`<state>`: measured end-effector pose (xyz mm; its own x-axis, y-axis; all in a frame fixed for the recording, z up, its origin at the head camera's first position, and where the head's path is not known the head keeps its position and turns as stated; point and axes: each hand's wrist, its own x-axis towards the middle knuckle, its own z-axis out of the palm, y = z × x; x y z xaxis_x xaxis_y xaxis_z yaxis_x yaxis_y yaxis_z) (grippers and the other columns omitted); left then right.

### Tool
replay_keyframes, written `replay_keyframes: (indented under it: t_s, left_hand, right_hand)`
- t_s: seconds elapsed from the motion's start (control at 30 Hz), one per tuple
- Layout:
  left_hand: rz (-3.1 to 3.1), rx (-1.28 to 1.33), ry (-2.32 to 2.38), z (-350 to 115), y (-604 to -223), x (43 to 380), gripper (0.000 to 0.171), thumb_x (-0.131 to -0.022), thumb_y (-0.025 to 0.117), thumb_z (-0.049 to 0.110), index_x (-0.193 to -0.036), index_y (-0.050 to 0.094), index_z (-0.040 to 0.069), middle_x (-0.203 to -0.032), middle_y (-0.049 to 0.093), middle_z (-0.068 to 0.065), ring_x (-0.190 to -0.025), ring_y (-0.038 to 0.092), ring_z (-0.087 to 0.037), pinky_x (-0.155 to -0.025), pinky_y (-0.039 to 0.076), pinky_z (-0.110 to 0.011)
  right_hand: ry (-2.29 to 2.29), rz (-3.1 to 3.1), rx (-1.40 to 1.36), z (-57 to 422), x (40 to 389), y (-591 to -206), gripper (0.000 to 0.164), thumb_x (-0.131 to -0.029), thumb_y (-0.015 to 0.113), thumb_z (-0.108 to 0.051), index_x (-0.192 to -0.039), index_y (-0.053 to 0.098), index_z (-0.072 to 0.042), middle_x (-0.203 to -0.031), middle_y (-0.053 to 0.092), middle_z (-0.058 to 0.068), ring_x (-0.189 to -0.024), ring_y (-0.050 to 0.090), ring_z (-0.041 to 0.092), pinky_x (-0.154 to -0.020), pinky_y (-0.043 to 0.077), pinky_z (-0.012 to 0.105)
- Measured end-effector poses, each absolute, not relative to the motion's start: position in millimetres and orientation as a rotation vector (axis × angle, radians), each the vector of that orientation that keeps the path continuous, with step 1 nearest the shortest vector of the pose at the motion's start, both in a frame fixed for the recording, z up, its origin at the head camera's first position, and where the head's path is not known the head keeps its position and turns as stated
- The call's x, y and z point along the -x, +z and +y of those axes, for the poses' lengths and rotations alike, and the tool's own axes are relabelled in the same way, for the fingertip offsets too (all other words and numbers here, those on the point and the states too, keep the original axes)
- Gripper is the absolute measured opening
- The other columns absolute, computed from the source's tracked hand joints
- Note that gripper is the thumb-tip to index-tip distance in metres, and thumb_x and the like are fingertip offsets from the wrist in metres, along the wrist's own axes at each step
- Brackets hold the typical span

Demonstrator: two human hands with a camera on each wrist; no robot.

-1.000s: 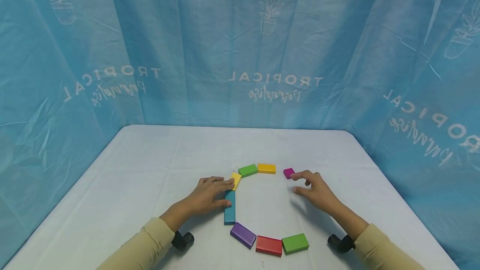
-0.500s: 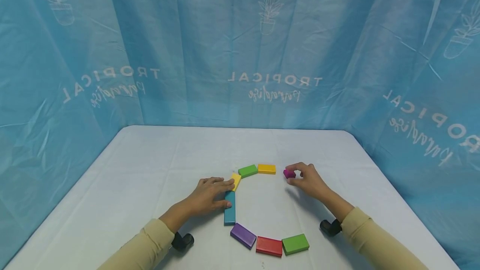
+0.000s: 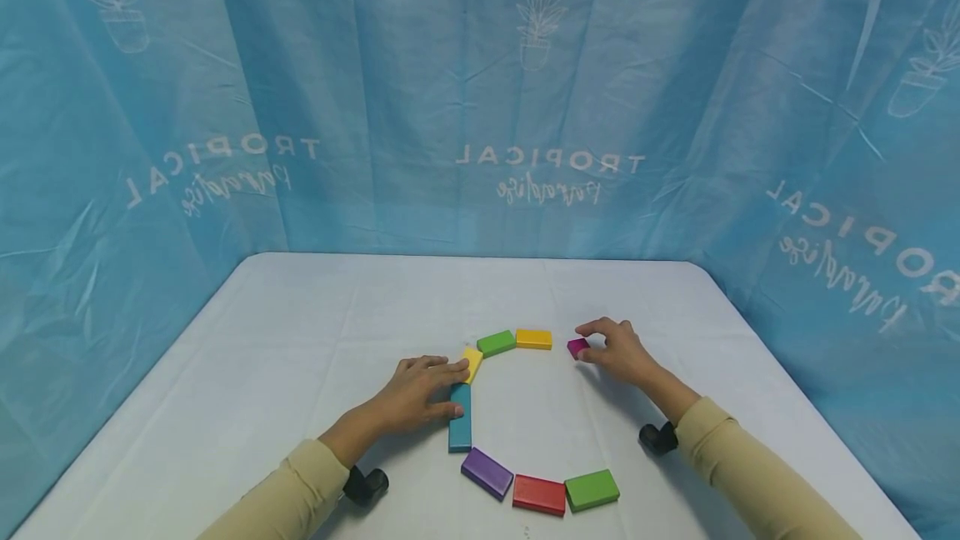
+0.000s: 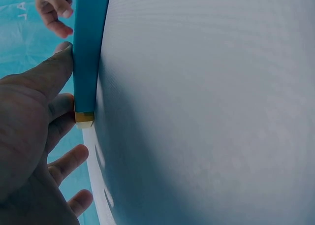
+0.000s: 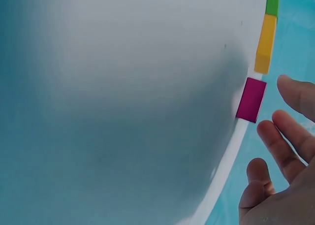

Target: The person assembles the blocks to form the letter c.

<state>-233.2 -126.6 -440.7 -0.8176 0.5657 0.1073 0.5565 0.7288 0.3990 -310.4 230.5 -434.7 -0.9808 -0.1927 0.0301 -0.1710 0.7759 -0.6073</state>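
In the head view my left hand (image 3: 420, 394) lies over the left side of a curved row of coloured blocks. Its fingertips rest on a yellow block (image 3: 472, 363), and its thumb touches the long teal block (image 3: 460, 432). The left wrist view has the thumb against the teal block (image 4: 88, 52). On the far right, my right hand (image 3: 618, 352) is beside a small magenta block (image 3: 577, 347), thumb and forefinger spread. The right wrist view shows the fingers apart from the magenta block (image 5: 251, 100), which lies on the table.
A green block (image 3: 496, 344) and an orange-yellow block (image 3: 533, 339) continue the row at the back, with a gap before the magenta one. Nearer lie purple (image 3: 487, 473), red (image 3: 538, 495) and green (image 3: 592, 490) blocks. Blue curtains (image 3: 480, 107) surround the white table (image 3: 315, 298).
My right hand has moved left to the magenta block, closed its finger and thumb around it, then spread them again. The block turned little or not at all. My left hand has stayed put.
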Motion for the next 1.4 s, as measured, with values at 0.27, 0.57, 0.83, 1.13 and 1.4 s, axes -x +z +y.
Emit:
replay_keyframes:
  t_s: [0.27, 0.57, 0.83, 1.13, 1.4]
  left_hand:
    - [2.906, -0.948, 0.654, -127, -442, 234, 0.060, -0.087, 0.068, 0.041, -0.138, 0.054, 0.013, -0.145, 0.046, -0.001, -0.133, 0.037, -0.030, -0.102, 0.024, -0.057]
    - [2.908, -0.924, 0.643, -126, -441, 235, 0.060, -0.087, 0.068, 0.041, -0.138, 0.054, 0.013, -0.145, 0.046, 0.000, -0.133, 0.036, -0.030, -0.103, 0.024, -0.056]
    - [2.908, -0.920, 0.637, -126, -441, 235, 0.060, -0.087, 0.069, 0.041, -0.138, 0.054, 0.013, -0.145, 0.046, 0.000, -0.134, 0.037, -0.030, -0.103, 0.024, -0.056]
    - [2.916, -0.927, 0.633, -125, -443, 235, 0.060, -0.087, 0.069, 0.041, -0.138, 0.054, 0.013, -0.145, 0.046, 0.000, -0.133, 0.037, -0.030, -0.102, 0.025, -0.056]
    - [2.915, -0.925, 0.635, -125, -442, 235, 0.060, -0.087, 0.069, 0.041, -0.138, 0.054, 0.013, -0.145, 0.046, 0.000, -0.133, 0.036, -0.030, -0.103, 0.024, -0.057]
  right_hand:
    - [-0.955, 2.894, 0.274, 232, 321, -435, 0.037, -0.085, 0.073, -0.015, -0.121, 0.066, -0.012, -0.125, 0.056, 0.010, -0.108, 0.041, 0.031, -0.086, 0.044, 0.047]
    - [-0.942, 2.862, 0.258, 233, 329, -439, 0.037, -0.083, 0.075, -0.013, -0.119, 0.067, -0.013, -0.123, 0.057, 0.009, -0.114, 0.041, 0.032, -0.087, 0.046, 0.047]
    - [-0.930, 2.852, 0.263, 234, 331, -441, 0.035, -0.082, 0.075, -0.012, -0.117, 0.068, -0.014, -0.122, 0.057, 0.009, -0.111, 0.042, 0.031, -0.085, 0.045, 0.046]
    - [-0.904, 2.873, 0.298, 233, 329, -442, 0.035, -0.082, 0.074, -0.010, -0.116, 0.069, -0.012, -0.121, 0.058, 0.010, -0.107, 0.042, 0.030, -0.083, 0.045, 0.044]
    - [-0.900, 2.873, 0.287, 233, 329, -443, 0.034, -0.083, 0.074, -0.011, -0.117, 0.068, -0.013, -0.122, 0.057, 0.010, -0.107, 0.042, 0.030, -0.084, 0.044, 0.046]
